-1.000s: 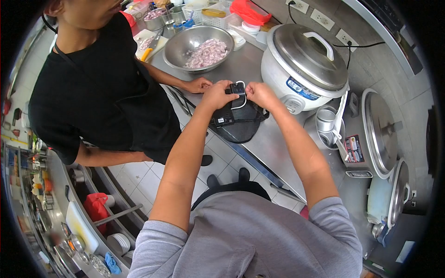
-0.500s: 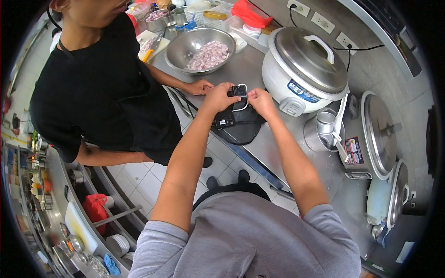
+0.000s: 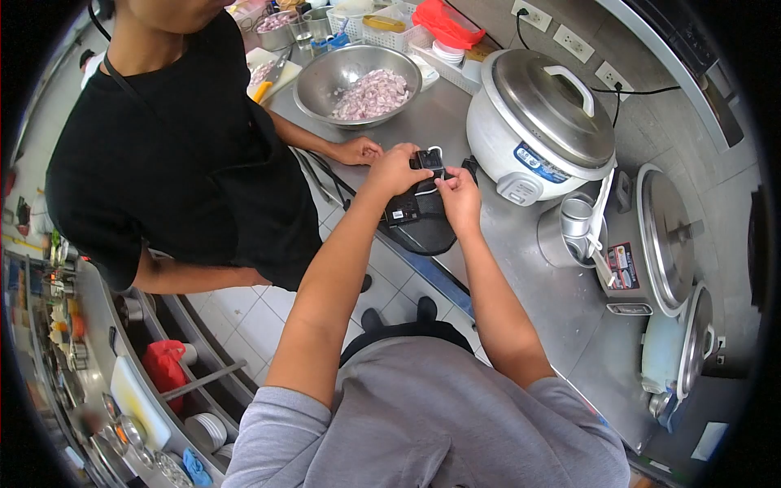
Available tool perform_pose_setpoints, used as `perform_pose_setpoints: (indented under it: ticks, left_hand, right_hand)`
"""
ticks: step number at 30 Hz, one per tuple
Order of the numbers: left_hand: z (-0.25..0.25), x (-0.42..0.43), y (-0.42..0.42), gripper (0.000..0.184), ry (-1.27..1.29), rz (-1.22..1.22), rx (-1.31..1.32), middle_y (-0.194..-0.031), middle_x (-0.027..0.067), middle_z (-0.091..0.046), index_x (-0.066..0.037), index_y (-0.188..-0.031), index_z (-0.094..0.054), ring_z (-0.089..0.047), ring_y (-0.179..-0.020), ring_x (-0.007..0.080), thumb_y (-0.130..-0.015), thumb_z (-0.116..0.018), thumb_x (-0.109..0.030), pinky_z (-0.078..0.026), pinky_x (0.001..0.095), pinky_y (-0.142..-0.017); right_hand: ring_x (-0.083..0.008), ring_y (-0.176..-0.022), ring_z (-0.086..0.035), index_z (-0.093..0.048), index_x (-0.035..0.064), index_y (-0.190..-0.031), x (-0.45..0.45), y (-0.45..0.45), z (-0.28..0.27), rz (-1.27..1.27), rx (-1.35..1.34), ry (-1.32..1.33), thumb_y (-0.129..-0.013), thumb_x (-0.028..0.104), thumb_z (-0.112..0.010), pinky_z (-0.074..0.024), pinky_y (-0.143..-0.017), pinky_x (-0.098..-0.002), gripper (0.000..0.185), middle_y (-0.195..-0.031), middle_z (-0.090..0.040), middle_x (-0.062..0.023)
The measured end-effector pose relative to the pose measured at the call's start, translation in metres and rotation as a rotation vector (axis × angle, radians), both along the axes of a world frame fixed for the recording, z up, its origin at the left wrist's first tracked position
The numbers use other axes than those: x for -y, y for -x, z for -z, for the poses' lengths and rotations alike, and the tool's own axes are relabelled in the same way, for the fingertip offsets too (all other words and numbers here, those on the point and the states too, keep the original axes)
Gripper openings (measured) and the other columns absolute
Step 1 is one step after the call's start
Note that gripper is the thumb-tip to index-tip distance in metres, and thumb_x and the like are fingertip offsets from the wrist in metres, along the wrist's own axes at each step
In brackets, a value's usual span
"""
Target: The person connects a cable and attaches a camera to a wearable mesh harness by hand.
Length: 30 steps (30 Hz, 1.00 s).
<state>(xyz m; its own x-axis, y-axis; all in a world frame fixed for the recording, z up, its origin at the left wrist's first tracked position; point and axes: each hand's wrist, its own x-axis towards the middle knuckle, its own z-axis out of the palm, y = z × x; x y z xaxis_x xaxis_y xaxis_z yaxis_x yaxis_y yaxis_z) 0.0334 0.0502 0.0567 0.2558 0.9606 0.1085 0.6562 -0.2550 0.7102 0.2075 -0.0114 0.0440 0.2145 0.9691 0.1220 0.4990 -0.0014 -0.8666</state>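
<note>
My left hand is closed around the left side of a small black box-shaped device, which looks like an action camera. At the device's lower right edge, the fingertips of my right hand are pinched together; what lies between them is too small to tell. A thin white loop, perhaps a cord, curves around the device. Beneath both hands a black pouch-like item rests at the counter's edge. On it lies a black block with a white label.
A co-worker in a black shirt stands at the left, one hand on the steel counter. Behind are a steel bowl of chopped pinkish pieces and a knife. A large rice cooker and metal pots stand right.
My right hand has moved slightly down and closer against the device's edge. My left hand keeps its hold. The whole view has shifted a little.
</note>
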Motion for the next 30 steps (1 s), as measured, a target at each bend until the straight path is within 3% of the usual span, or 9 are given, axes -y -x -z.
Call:
perform_pose_setpoints:
  ticks: [5, 9, 11, 15, 17, 20, 23, 26, 30]
  left_hand:
    - [0.004, -0.004, -0.001, 0.063, 0.035, -0.027, 0.003, -0.115, 0.0182, -0.067, -0.003, -0.121, -0.064, -0.064, -0.111, 0.0343, -0.072, -0.085, -0.038, -0.051, 0.0417, -0.093]
    - [0.006, -0.001, -0.003, 0.066, 0.047, -0.048, -0.017, -0.117, 0.0188, -0.067, -0.004, -0.123, -0.062, -0.064, -0.112, 0.0342, -0.071, -0.085, -0.037, -0.051, 0.0419, -0.093]
    - [0.015, -0.002, -0.005, 0.061, 0.013, -0.068, 0.070, -0.089, 0.0118, -0.066, -0.003, -0.122, -0.063, -0.066, -0.082, 0.0260, -0.072, -0.086, -0.031, -0.052, 0.0370, -0.074]
    - [0.009, 0.014, -0.012, 0.071, 0.128, -0.118, 0.187, -0.082, 0.0083, -0.065, -0.003, -0.134, -0.057, -0.065, -0.072, 0.0224, -0.075, -0.085, -0.029, -0.052, 0.0343, -0.067]
    - [0.011, 0.018, -0.015, 0.084, 0.179, -0.140, 0.297, -0.077, 0.0078, -0.065, 0.000, -0.148, -0.043, -0.064, -0.066, 0.0181, -0.079, -0.083, -0.025, -0.052, 0.0318, -0.061]
    - [0.029, 0.013, -0.015, 0.095, 0.207, -0.136, 0.352, -0.076, 0.0082, -0.066, 0.005, -0.154, -0.028, -0.063, -0.063, 0.0145, -0.081, -0.082, -0.022, -0.051, 0.0284, -0.055]
    - [0.026, 0.017, -0.017, 0.098, 0.336, -0.139, 0.496, -0.078, 0.0086, -0.068, 0.006, -0.155, -0.024, -0.064, -0.064, 0.0141, -0.080, -0.082, -0.019, -0.051, 0.0274, -0.053]
    - [-0.003, 0.026, -0.015, 0.099, 0.490, -0.157, 0.622, -0.080, 0.0083, -0.070, 0.006, -0.155, -0.023, -0.065, -0.065, 0.0148, -0.079, -0.082, -0.015, -0.051, 0.0273, -0.053]
    - [-0.005, 0.020, -0.012, 0.095, 0.470, -0.179, 0.551, -0.081, 0.0075, -0.069, 0.004, -0.155, -0.026, -0.066, -0.066, 0.0143, -0.079, -0.080, -0.012, -0.051, 0.0267, -0.054]
  right_hand:
    - [-0.0287, -0.076, -0.069, -0.055, 0.0063, -0.129, 0.012, 0.011, -0.016, 0.017, 0.091, -0.027, -0.084, 0.011, -0.074, -0.0530, -0.074, -0.0408, 0.049, -0.082, -0.070, -0.0090]
    - [-0.0305, -0.079, -0.069, -0.052, 0.0075, -0.132, 0.015, 0.017, -0.010, 0.003, 0.130, -0.050, -0.085, 0.010, -0.072, -0.0532, -0.075, -0.0417, 0.051, -0.085, -0.070, -0.0085]
    - [-0.0307, -0.082, -0.070, -0.048, 0.0079, -0.137, 0.020, 0.020, -0.007, -0.017, 0.129, -0.089, -0.086, 0.009, -0.070, -0.0534, -0.076, -0.0417, 0.055, -0.086, -0.070, -0.0085]
    - [-0.0313, -0.084, -0.071, -0.042, 0.0082, -0.143, 0.024, 0.025, -0.007, -0.024, 0.128, -0.083, -0.086, 0.008, -0.068, -0.0538, -0.077, -0.0422, 0.063, -0.088, -0.071, -0.0083]
    - [-0.0313, -0.084, -0.071, -0.038, 0.0079, -0.149, 0.025, 0.026, -0.011, -0.048, 0.110, -0.071, -0.086, 0.007, -0.068, -0.0544, -0.076, -0.0423, 0.070, -0.089, -0.072, -0.0081]
    - [-0.0248, -0.074, -0.069, -0.027, 0.0092, -0.156, 0.022, 0.023, 0.000, -0.083, 0.135, -0.150, -0.087, 0.003, -0.069, -0.0540, -0.071, -0.0363, 0.081, -0.088, -0.071, -0.0072]
    - [-0.0235, -0.072, -0.068, -0.022, 0.0103, -0.159, 0.023, 0.024, -0.009, -0.105, 0.144, -0.075, -0.086, 0.001, -0.069, -0.0540, -0.071, -0.0357, 0.087, -0.089, -0.072, -0.0069]
    - [-0.0234, -0.071, -0.067, -0.018, 0.0104, -0.160, 0.022, 0.020, -0.006, -0.164, 0.110, -0.095, -0.086, 0.000, -0.068, -0.0539, -0.070, -0.0358, 0.090, -0.089, -0.072, -0.0068]
    - [-0.0227, -0.071, -0.068, -0.014, 0.0123, -0.161, 0.019, 0.019, -0.016, -0.267, 0.100, -0.056, -0.086, 0.002, -0.070, -0.0531, -0.069, -0.0352, 0.094, -0.089, -0.072, -0.0077]
